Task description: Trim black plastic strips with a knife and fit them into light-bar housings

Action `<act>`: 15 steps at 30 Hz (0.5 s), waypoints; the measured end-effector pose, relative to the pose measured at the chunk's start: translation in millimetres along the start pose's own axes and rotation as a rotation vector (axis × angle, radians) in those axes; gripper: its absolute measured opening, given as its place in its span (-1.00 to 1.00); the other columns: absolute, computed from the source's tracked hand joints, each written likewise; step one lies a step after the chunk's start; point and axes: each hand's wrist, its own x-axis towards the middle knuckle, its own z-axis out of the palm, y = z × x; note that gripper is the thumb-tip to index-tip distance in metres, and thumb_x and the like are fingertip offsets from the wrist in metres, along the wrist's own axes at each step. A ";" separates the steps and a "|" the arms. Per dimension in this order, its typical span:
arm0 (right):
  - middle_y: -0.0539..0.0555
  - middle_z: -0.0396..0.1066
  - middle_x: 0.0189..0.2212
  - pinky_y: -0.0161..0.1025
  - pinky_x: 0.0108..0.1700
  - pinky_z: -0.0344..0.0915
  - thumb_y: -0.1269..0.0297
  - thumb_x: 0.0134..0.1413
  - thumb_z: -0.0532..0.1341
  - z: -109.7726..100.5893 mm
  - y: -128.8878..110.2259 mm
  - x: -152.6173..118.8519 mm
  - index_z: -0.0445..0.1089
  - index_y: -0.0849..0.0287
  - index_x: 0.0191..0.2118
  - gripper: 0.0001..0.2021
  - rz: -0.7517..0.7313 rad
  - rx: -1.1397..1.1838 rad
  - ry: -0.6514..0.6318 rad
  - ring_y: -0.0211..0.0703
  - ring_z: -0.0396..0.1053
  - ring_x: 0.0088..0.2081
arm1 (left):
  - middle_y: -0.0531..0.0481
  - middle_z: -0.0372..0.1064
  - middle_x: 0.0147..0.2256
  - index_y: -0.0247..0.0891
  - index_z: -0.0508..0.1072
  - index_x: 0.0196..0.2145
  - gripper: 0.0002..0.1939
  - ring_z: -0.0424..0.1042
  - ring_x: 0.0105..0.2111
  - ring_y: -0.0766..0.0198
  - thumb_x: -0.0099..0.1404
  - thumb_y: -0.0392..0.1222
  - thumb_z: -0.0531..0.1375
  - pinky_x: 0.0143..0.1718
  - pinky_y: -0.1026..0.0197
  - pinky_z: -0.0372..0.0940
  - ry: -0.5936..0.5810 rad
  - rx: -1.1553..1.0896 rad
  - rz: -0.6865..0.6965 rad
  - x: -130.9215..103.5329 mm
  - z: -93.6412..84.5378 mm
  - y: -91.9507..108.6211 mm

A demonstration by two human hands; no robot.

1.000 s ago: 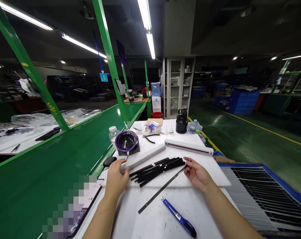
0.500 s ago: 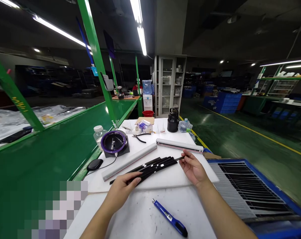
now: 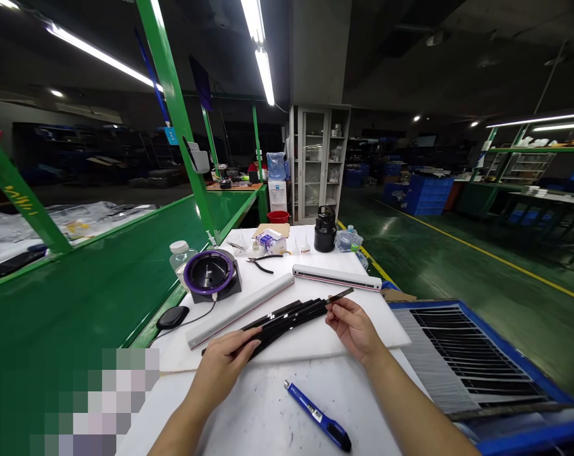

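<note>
Several glossy black strips (image 3: 287, 322) lie fanned over one another on a white foam sheet (image 3: 362, 316). My left hand (image 3: 224, 367) is closed on their near left end, thumb towards me and fingers on the far side. At the other end my right hand (image 3: 355, 330) pinches a thin dark strip (image 3: 340, 296), whose tip sticks out past the fingers to the upper right. Behind the strips lies a white tubular housing (image 3: 242, 311), slanting away. A second white housing (image 3: 336, 277) with a dark slotted face lies behind my right hand.
A blue utility knife (image 3: 318, 415) lies in front. Farther back are cutting pliers (image 3: 264, 263), a purple-rimmed round device (image 3: 209, 275), a computer mouse (image 3: 173, 317), a clear jar (image 3: 180, 253) and a black cylinder (image 3: 325, 231). A blue crate (image 3: 509, 342) with black strips stands at right.
My right hand has shifted along the strips to the left, and the dark strip's tip now protrudes beyond its fingers. My left hand keeps its hold. The whole view has shifted slightly.
</note>
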 end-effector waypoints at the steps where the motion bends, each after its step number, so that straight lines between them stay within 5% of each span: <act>1: 0.03 0.47 -0.35 -0.28 -0.26 0.39 0.40 0.02 0.41 0.1 -0.3 0.1 0.47 0.29 -0.19 -0.78 -0.011 0.000 -0.005 -0.28 0.39 -0.39 | 0.04 0.54 -0.23 -0.04 0.55 -0.09 -0.69 0.51 -0.23 0.18 0.33 0.07 0.13 -0.20 0.22 0.41 -0.008 0.010 0.007 -0.1 1.1 -1.6; 15: -0.04 0.42 -0.41 -0.31 -0.31 0.35 0.43 0.05 0.38 -3.1 2.2 -0.6 0.46 0.27 -0.19 -0.81 -0.078 -0.032 -0.087 -0.30 0.36 -0.43 | 0.03 0.55 -0.21 -0.07 0.55 -0.09 -0.67 0.52 -0.21 0.17 0.34 0.08 0.12 -0.18 0.22 0.42 -0.072 0.030 0.033 0.1 3.3 2.1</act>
